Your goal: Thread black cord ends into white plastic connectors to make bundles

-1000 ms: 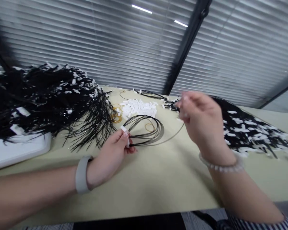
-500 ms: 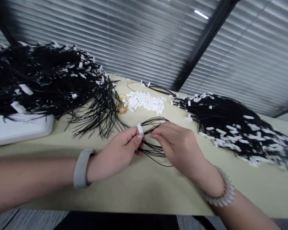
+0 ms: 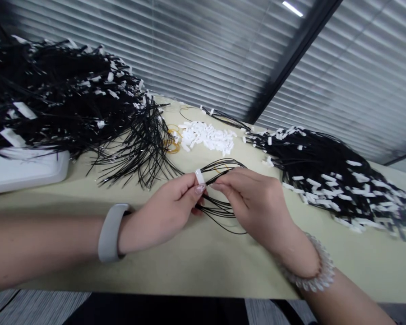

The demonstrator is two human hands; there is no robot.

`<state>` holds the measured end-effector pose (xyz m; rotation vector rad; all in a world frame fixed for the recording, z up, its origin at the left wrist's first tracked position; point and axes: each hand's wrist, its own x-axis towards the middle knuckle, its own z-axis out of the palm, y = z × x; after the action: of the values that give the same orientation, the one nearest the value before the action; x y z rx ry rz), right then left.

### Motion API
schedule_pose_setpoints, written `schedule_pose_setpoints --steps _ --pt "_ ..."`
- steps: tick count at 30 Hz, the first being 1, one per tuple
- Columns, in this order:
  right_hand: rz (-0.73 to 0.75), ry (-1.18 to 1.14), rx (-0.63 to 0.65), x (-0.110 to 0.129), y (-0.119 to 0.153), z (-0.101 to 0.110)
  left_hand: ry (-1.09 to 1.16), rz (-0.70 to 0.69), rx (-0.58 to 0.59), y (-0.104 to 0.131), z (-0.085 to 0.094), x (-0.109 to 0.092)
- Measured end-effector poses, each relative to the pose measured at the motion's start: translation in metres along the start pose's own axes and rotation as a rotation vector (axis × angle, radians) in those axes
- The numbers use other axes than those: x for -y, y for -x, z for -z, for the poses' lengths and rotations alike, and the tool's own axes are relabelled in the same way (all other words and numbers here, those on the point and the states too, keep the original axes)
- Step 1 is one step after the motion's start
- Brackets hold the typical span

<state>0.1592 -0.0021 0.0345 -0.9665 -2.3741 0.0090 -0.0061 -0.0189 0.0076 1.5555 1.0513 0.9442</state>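
Near the middle of the table, my left hand pinches a small white piece between thumb and forefinger, beside a looped bundle of thin black cables. My right hand is closed just to the right, its thumb and fingertip pressed together close to the white piece. What lies between those fingertips is too small to make out. The cable loops run from my left fingers to behind my right hand. Some of the cable is hidden by both hands.
A big heap of black cables with white tags covers the back left, over a white tray. Small white pieces and yellow bands lie behind my hands. Another tagged cable pile stands at right, before the blinds.
The camera view has shifted slightly, moving the piles in the picture. Both hands keep nearly the same pose around the white piece and the cables.
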Motion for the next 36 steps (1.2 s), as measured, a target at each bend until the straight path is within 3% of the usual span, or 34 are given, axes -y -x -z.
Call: schedule_pose_setpoints --steps 10,17,24,29,36 --pt "-0.020 -0.031 0.002 0.002 0.000 0.002 -0.044 -0.051 -0.025 0.001 0.000 -0.001" --pt "-0.203 -0.302 -0.009 0.006 -0.002 0.000 -0.151 -0.078 -0.043 0.003 0.001 0.001" --pt "-0.250 -0.295 -0.050 0.010 0.001 0.005 -0.098 -0.093 -0.062 0.003 0.000 0.006" --pt "-0.340 -0.453 -0.086 0.012 0.004 0.002 -0.139 -0.065 -0.040 0.002 -0.001 0.005" --pt "-0.179 -0.145 0.014 0.011 0.004 0.007 -0.138 -0.071 -0.013 0.004 0.000 0.003"
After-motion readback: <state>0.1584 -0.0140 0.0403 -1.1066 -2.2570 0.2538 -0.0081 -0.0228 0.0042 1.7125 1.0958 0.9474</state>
